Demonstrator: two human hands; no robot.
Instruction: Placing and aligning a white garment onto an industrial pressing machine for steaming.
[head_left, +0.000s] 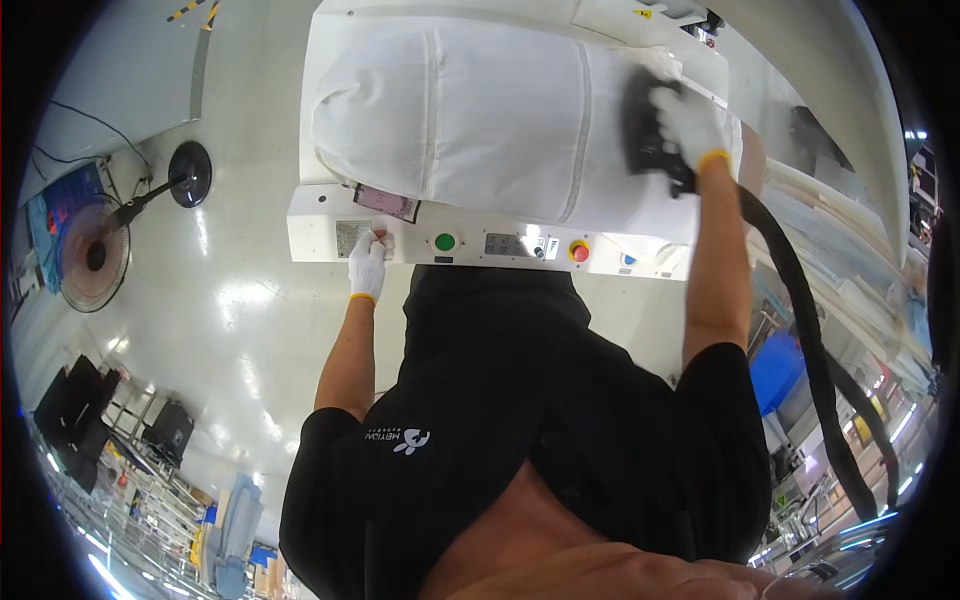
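A long white padded form (500,120) covered in white cloth, with two pale strips running across it, lies on a white machine in front of me. My right hand (692,125), in a white glove with a yellow cuff, is closed around a black iron-like hand tool (645,125) at the form's right end. Motion blurs both tool and fingers, and the tool's underside is hidden. My left hand (367,268), gloved alike, is at the left part of the front control panel (466,249). Its fingers are bent together by a small printed plate (354,238); what they grip is hidden.
A thick black hose (800,300) hangs down on the right. The panel carries a green button (445,242) and a red emergency knob (579,251). A pink card (386,203) lies along the form's edge. A standing fan (95,255) is on the left.
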